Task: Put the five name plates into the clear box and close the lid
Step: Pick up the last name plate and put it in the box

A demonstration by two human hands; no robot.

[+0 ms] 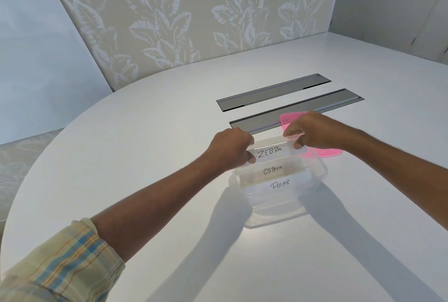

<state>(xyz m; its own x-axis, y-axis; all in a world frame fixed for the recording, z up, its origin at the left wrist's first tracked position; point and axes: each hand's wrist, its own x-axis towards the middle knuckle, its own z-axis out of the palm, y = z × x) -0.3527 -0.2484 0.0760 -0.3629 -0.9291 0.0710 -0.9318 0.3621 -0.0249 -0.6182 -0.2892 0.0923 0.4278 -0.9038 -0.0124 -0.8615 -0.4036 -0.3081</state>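
A clear box stands on the white table in front of me. Inside it lean clear name plates marked "OSTRICH" and one reading roughly "DEAR". A third plate marked "ZEBRA" is held over the box's far side. My left hand grips its left end and my right hand grips its right end. A pink translucent lid lies flat on the table behind the box, partly hidden by my right hand.
Two long grey cable-slot covers are set into the table beyond the box. A leaf-patterned partition stands along the table's far edge. The rounded table edge curves to my left.
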